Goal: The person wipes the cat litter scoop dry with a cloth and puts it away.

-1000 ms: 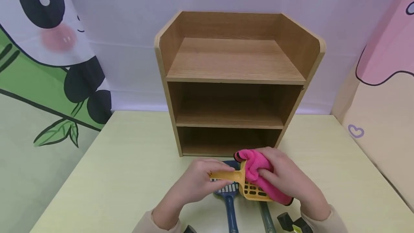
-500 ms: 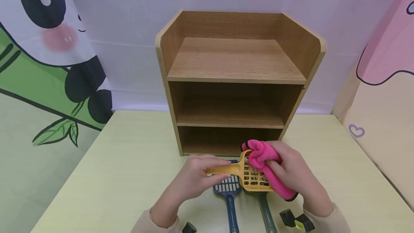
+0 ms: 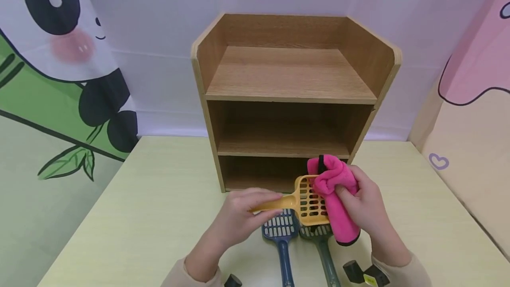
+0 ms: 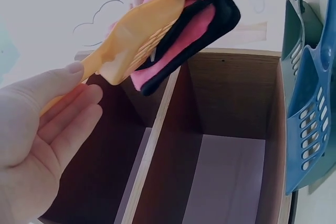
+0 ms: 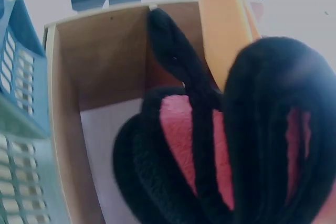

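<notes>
Wiping seems under way, not finished

Nearest, a blue scoop (image 3: pixel 282 240) and a green scoop (image 3: pixel 324 249) lie on the table (image 3: pixel 171 189), neither touched by a hand. Past their handles, the yellow scoop (image 3: pixel 294 200) is held in the air, a pink cloth (image 3: pixel 338 207) against its slotted end. The left hand (image 3: pixel 244 215) pinches its handle between thumb and fingers; the right hand (image 3: pixel 365 202) grips the bunched cloth, though most of its fingers seem hidden. Beyond stands a wooden shelf (image 3: pixel 292 74).
</notes>
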A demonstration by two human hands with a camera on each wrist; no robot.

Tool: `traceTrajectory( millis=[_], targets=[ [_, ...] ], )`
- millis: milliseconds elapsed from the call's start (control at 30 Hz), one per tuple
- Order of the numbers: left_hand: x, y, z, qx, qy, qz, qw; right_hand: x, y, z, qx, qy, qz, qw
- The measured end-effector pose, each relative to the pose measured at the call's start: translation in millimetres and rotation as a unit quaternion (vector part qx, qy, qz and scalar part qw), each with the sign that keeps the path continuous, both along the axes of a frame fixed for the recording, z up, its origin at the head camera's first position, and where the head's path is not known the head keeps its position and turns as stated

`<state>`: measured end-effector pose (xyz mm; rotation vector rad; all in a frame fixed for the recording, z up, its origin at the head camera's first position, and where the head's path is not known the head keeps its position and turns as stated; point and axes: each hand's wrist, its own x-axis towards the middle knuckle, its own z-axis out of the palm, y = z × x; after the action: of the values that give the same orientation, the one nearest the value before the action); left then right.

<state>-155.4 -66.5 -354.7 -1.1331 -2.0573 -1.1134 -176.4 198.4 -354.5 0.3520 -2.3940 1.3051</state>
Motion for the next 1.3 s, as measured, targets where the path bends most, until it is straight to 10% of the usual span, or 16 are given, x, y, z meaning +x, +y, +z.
traceTrajectory(
  millis=[233, 500, 967, 1300],
  targets=[
    [-0.3, 3.4, -0.6, 0.018, 0.061, 0.01, 0.998, -0.1, -6.0, 3.1, -0.177, -0.11, -0.015, 0.9779],
    [0.1, 5.0, -1.4, 0.046, 0.056, 0.06, 0.9955, 3.3, -1.5, 12.7, -0.336, -0.274, 0.034, 0.9003],
    [-3.8, 17.2, -6.2, 0.122, 0.077, 0.101, 0.9844, 12.5, -12.2, 12.9, -0.468, -0.282, 0.216, 0.8092],
    [5.1, 37.5, -20.5, 0.129, 0.087, 0.132, 0.979, 20.1, -46.1, 8.7, -0.493, -0.302, 0.145, 0.8028]
  ],
)
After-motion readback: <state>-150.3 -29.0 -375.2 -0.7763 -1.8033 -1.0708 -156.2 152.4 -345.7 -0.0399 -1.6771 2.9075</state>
